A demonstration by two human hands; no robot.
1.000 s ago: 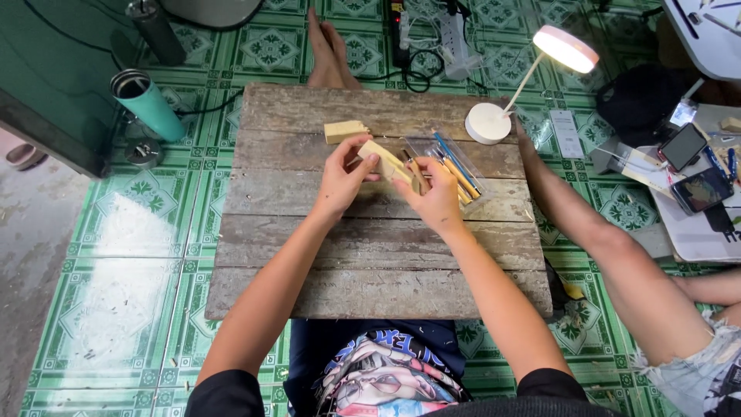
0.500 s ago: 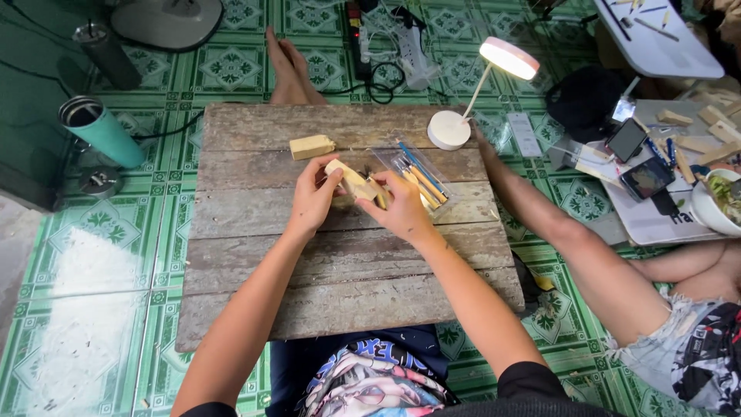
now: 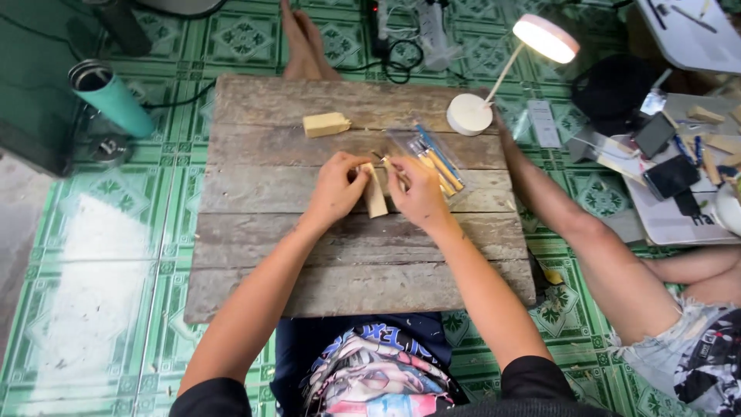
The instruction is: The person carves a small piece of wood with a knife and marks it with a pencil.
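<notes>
- Head view, looking straight down: the person sits at a low weathered plank surface (image 3: 355,262) set on a green patterned tile floor (image 3: 100,255), with both arms reaching forward over it.
- Left hand (image 3: 333,189) is curled around the upper end of a pale wooden block (image 3: 376,198); the fingers wrap it from the left, likely to steady it against the planks.
- The block stands roughly lengthwise, away from the body, lower end touching the surface, in the middle of the table between the two hands.
- Right hand (image 3: 419,193) is closed in a pinch on a small thin tool (image 3: 384,160) whose tip sits at the block's top edge; too small to tell the tool's kind. The grip looks tight and close to the tip, which suits fine control.
- A clear plastic pouch of thin coloured tools (image 3: 434,160) lies just right of the right hand, within easy reach.
- A second pale wooden block (image 3: 325,124) lies apart at the far side of the surface, untouched.
- A round-based desk lamp (image 3: 494,85) stands at the far right corner, head lit and tipped over the work area.
- A teal tumbler (image 3: 112,96) stands on the floor to the left, well apart.
- Another person's legs (image 3: 617,270) stretch along the right side; bare feet (image 3: 305,38) show beyond the far edge.
- A low board with phones and wood scraps (image 3: 687,154) sits at far right.
</notes>
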